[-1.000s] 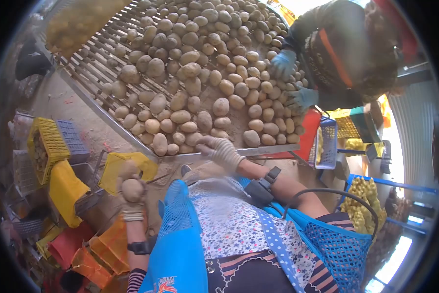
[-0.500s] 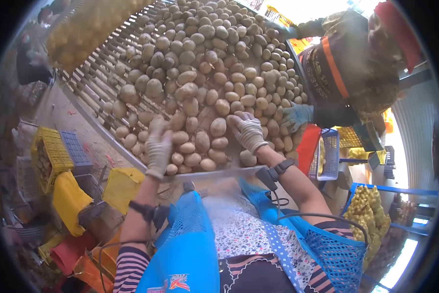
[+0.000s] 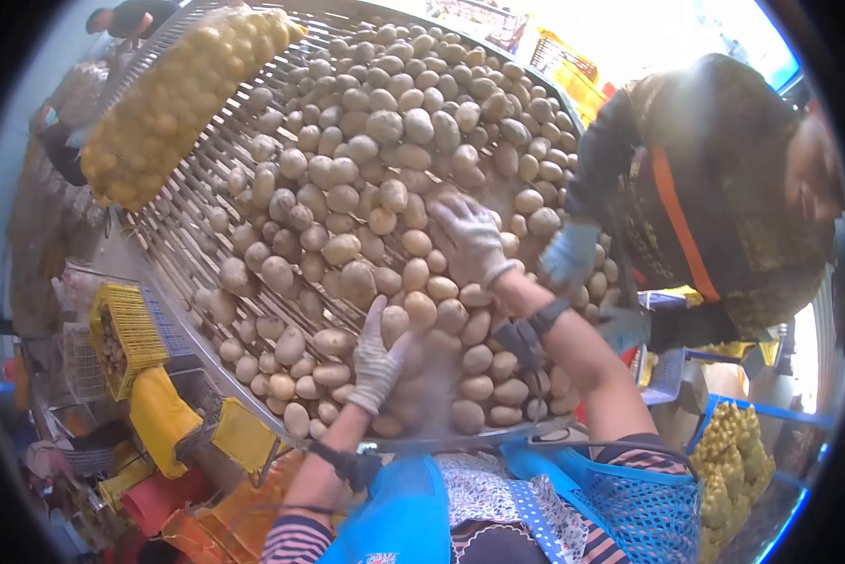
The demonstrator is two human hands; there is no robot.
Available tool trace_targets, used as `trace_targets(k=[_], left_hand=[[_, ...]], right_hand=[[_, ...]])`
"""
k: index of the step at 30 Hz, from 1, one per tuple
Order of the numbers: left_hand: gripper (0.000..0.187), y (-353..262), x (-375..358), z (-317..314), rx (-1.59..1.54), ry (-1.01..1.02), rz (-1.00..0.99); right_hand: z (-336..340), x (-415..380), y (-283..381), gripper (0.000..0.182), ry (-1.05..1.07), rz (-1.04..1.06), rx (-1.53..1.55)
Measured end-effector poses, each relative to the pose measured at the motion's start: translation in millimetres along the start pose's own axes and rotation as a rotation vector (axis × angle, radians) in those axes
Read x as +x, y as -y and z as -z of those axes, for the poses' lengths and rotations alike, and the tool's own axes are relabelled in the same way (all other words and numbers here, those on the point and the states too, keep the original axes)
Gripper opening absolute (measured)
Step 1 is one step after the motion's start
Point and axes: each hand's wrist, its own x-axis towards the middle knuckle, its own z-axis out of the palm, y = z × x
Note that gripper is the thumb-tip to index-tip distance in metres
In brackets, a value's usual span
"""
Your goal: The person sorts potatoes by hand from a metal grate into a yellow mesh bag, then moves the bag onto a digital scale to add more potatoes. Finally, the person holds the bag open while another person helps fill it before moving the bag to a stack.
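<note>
Your left hand (image 3: 377, 362) is out over the near end of the sorting desk (image 3: 173, 273), gloved fingers (image 3: 375, 315) spread and curled round a potato (image 3: 396, 322) — they cup it from the left side, not fully closed on it. Your right hand (image 3: 469, 235) reaches further up the heap of potatoes (image 3: 385, 169), palm down, fingers splayed wide and resting flat on the pile, gripping nothing that you can see. Across the desk a co-worker's gloved hand (image 3: 569, 254) sits at the right edge of the same heap. A yellow mesh sack (image 3: 164, 103) full of potatoes lies along the far left side — and down at the left a yellow crate (image 3: 126, 338) stands by the floor.
</note>
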Motion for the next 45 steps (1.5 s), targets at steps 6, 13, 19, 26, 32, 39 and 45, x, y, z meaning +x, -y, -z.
trace_targets(k=[6, 13, 19, 26, 32, 39, 45], left_hand=[[0.049, -26.9, 0.1, 40.9, -0.95, -0.196, 0.366], [0.046, -13.9, -25.4, 59.7, -1.214, -0.196, 0.67], [0.053, -25.6, -32.9, 65.1, -1.45, -0.141, 0.765], [0.054, -24.4, -30.8, 112.4, -1.612, 0.17, 0.586], [0.036, 38.6, -79.2, 207.4, -1.439, -0.034, 0.217], [0.026, 172.1, -146.0, 312.6, -1.671, -0.297, 0.628], [0.019, 234.2, -168.0, 309.0, -1.16, -0.839, 1.058]], right_hand=[[-83.9, 140.7, -42.1, 0.035, -0.004, 0.061, -0.179], [-74.7, 170.1, -39.6, 0.045, 0.362, -0.194, -0.225], [-41.4, 107.7, -24.2, 0.044, 0.255, -0.077, -0.224], [-4.4, 28.7, 43.1, 0.053, 0.41, -0.157, -0.141], [8.6, 9.0, 55.3, 0.069, 0.23, -0.238, 0.006], [107.2, 140.4, 72.8, 0.051, 0.373, -0.595, -0.221], [-34.5, 135.3, 19.7, 0.048, 0.574, -0.362, -0.122]])
